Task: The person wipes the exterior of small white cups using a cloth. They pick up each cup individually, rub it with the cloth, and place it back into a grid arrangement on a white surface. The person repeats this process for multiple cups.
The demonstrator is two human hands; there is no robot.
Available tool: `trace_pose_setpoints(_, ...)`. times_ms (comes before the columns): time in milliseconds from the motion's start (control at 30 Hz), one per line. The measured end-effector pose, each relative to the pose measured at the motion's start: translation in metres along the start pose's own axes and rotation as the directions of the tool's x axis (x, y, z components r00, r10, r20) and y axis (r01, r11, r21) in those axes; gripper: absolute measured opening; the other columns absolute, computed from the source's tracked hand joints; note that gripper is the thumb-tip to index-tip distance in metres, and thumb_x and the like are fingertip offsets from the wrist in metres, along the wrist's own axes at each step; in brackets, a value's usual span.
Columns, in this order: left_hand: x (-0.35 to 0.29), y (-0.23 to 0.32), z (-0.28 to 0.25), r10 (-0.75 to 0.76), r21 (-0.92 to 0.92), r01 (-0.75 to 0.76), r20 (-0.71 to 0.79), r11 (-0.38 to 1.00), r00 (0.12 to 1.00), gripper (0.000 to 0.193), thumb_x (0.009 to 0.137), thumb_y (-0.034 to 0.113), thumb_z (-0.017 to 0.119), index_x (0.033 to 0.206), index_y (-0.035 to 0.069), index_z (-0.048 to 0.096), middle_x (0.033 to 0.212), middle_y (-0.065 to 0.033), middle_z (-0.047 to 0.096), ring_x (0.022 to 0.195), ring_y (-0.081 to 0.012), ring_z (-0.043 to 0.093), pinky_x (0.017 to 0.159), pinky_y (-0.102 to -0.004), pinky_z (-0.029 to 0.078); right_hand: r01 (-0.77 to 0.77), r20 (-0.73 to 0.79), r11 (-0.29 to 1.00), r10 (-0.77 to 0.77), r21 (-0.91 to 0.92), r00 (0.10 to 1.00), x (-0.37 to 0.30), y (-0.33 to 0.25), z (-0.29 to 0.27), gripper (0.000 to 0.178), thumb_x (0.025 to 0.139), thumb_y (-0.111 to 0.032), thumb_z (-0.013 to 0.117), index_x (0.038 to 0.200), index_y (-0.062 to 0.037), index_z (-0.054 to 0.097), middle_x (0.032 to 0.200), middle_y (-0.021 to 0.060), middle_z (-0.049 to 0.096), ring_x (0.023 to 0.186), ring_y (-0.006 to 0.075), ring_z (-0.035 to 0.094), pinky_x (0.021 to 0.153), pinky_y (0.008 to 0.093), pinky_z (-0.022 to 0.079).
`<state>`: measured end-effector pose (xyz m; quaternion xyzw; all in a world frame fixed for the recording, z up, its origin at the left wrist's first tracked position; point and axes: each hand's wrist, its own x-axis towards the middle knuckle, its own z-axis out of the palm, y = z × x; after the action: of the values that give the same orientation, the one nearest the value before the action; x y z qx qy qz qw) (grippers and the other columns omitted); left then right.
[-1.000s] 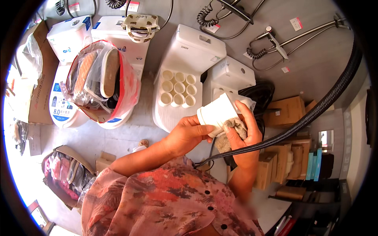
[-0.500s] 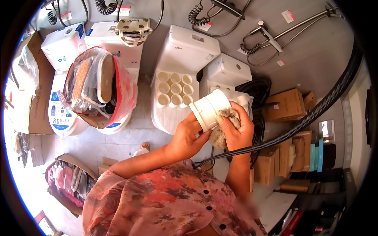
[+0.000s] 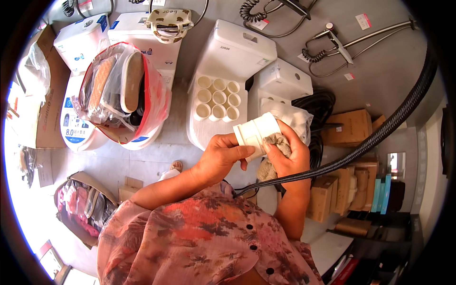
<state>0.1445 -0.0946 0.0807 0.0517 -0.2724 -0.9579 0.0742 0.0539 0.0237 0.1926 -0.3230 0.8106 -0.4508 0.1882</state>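
Between my hands, in front of my chest, is a white plastic pipe fitting point(image 3: 257, 133), short and round with a raised rim at its left end. My left hand point(image 3: 224, 154) grips that rimmed end, thumb on the near side. My right hand point(image 3: 292, 154) is closed round the other end and presses a grey-brown cloth point(image 3: 278, 142) against it; part of the cloth hangs below the fingers. Several white pipe pieces point(image 3: 219, 98) stand upright in rows on the lid of a white toilet point(image 3: 202, 128), just beyond my hands.
A red-edged bag of shoes point(image 3: 154, 102) rests on toilets at the left. An open carton of wrapped goods point(image 3: 85, 209) is on the floor. A thick black braided cable point(image 3: 380, 137) crosses close on the right, before stacked brown boxes point(image 3: 346, 128). Hand showers point(image 3: 335, 42) hang on the wall.
The view has shifted a little. The fitting has turned slightly in my hands, and my left thumb now lies across its rimmed end. Both hands keep their hold.
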Motion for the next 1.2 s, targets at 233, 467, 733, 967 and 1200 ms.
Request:
trace_pose_setpoints(233, 0.007, 0.007, -0.001, -0.065, -0.307, 0.092, 0.096, 0.947, 0.993, 0.022, 0.086, 0.007, 0.063, 0.108, 0.001, 0.067, 0.101, -0.0083, 0.069, 0.084, -0.0149, 0.064, 0.061, -0.0263, 0.049, 0.116, -0.082, 0.993, -0.118, -0.025, 0.99, -0.006, 0.004, -0.004, 0.031, 0.084, -0.004, 0.069, 0.114, 0.0036, 0.06, 0.093, 0.0055, 0.069, 0.087, 0.0073, 0.059, 0.078, 0.0251, 0.049)
trace_pose_setpoints(467, 0.015, 0.003, -0.008, -0.044, -0.403, 0.139, 0.237, 0.905, 0.971, 0.032, 0.086, 0.007, 0.063, 0.117, 0.002, 0.061, 0.111, -0.0059, 0.066, 0.092, -0.0144, 0.062, 0.067, -0.0278, 0.049, 0.225, -0.151, 0.971, -0.235, -0.079, 0.96, 0.001, 0.01, 0.002, 0.029, 0.084, -0.002, 0.069, 0.112, 0.0031, 0.061, 0.096, 0.0061, 0.068, 0.089, 0.0094, 0.06, 0.079, 0.0254, 0.049)
trace_pose_setpoints(733, 0.013, -0.006, -0.021, -0.006, -0.469, 0.075, 0.147, 0.88, 0.989, 0.027, 0.087, 0.005, 0.063, 0.114, 0.002, 0.063, 0.111, -0.0064, 0.065, 0.093, -0.0151, 0.061, 0.075, -0.0284, 0.049, 0.249, -0.143, 0.962, -0.264, -0.11, 0.954, 0.015, 0.021, 0.023, 0.027, 0.084, 0.0, 0.068, 0.11, 0.0022, 0.061, 0.097, 0.0073, 0.064, 0.089, 0.0146, 0.061, 0.079, 0.0278, 0.048)
trace_pose_setpoints(967, 0.01, -0.006, -0.031, 0.054, -0.492, 0.023, 0.142, 0.87, 0.988, 0.026, 0.088, 0.002, 0.062, 0.114, 0.002, 0.063, 0.113, -0.0071, 0.065, 0.096, -0.0165, 0.061, 0.077, -0.0304, 0.049, 0.288, -0.063, 0.952, -0.295, -0.103, 0.953, 0.023, 0.027, 0.029, 0.034, 0.084, -0.008, 0.07, 0.115, 0.0021, 0.059, 0.099, 0.0065, 0.065, 0.092, 0.0122, 0.059, 0.084, 0.0271, 0.047)
trace_pose_setpoints(1200, 0.008, -0.006, -0.04, 0.046, -0.509, 0.047, 0.168, 0.86, 0.985, 0.033, 0.085, -0.002, 0.064, 0.117, 0.004, 0.064, 0.111, -0.0076, 0.068, 0.101, -0.0193, 0.063, 0.085, -0.0329, 0.051, 0.314, 0.007, 0.936, -0.317, -0.161, 0.949, 0.027, 0.024, 0.036, 0.047, 0.078, -0.005, 0.075, 0.121, 0.0013, 0.055, 0.103, 0.0073, 0.064, 0.094, 0.0128, 0.06, 0.085, 0.0276, 0.048)
